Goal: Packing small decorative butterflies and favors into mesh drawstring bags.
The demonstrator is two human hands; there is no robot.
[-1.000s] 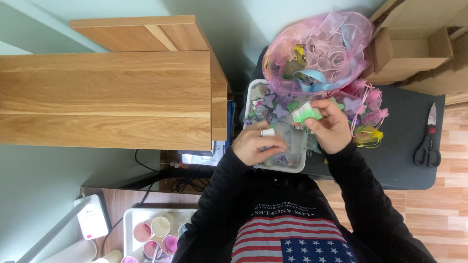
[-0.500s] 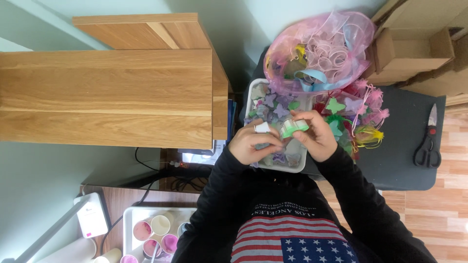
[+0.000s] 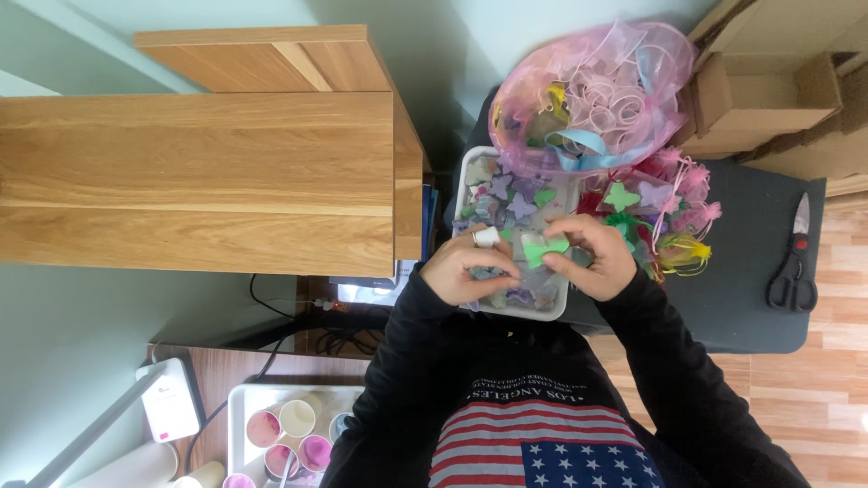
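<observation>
dark table [image 3: 750, 298] | both hands' fingers [image 3: 565, 258] pinch green butterfly [image 3: 544, 248]

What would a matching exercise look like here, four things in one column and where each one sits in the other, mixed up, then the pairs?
Things:
1. green butterfly shape
2. scissors
3. pink mesh bag
4. white tray

Places:
A. far right edge of the dark mat
B. under both hands
C. pinched between left hand and right hand
D. beyond the tray, by the cardboard box

Pairs: 1-C, 2-A, 3-D, 4-B
</observation>
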